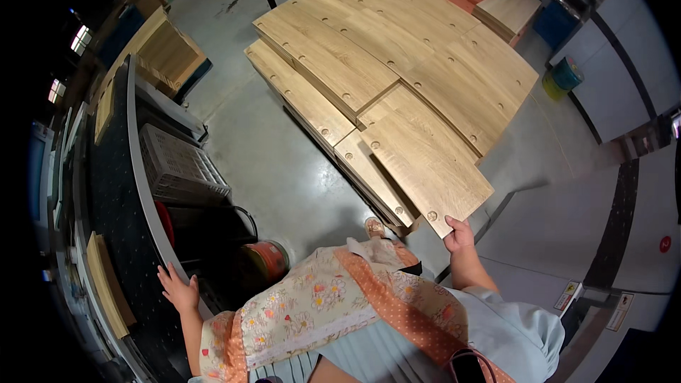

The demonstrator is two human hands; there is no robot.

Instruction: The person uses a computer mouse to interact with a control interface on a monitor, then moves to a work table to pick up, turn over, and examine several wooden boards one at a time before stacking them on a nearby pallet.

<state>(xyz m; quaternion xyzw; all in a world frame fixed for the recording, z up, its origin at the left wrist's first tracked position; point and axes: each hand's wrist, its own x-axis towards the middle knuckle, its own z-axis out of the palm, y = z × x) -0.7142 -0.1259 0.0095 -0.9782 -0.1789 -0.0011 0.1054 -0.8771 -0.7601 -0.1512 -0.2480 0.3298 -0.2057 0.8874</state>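
My right hand (460, 234) grips the near right corner of a light wood-grain panel (429, 167), with the thumb on its top face. That panel lies tilted out over the near edge of a broad stack of wood-grain panels (397, 35), which have round drilled holes along their edges. A lower panel (372, 177) shows beneath the held one. On the left, my left hand (177, 289) rests with spread fingers at the metal edge of a black machine table (135, 241), holding nothing. A narrow wooden strip (106, 284) lies on that table.
A grey plastic crate (181, 163) and a round tin (266, 259) stand under the black table's side. Grey machine cabinets (567, 227) flank the right. More panels (507, 10) are stacked at the far right, near a blue-and-yellow bucket (564, 78). A wooden stack (167, 53) stands far left.
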